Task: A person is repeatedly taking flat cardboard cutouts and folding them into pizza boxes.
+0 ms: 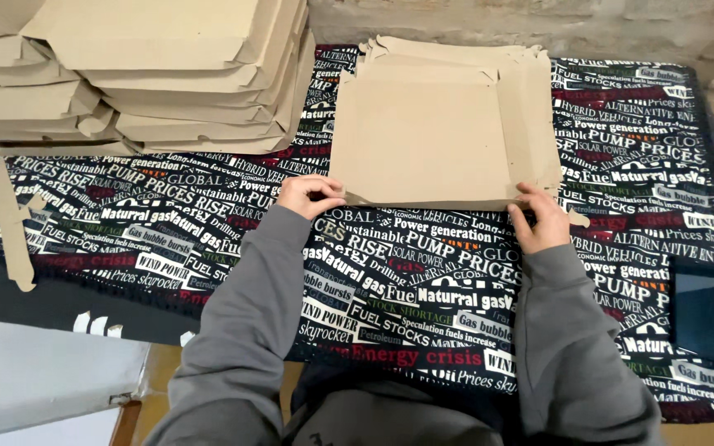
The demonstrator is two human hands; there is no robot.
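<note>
Head view: both hands, left and right, pinch the top cardboard sheet (near edge) between fingers.

The left hand and right hand pinch the near edge of the top cardboard sheet, apparently lifting it; folded boxes lie beyond the left grip.

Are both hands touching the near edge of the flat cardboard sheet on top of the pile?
Touching. The head view shows the left hand pinching the near-left corner of the top cardboard sheet, and the right hand with fingers on its near-right corner.
</note>
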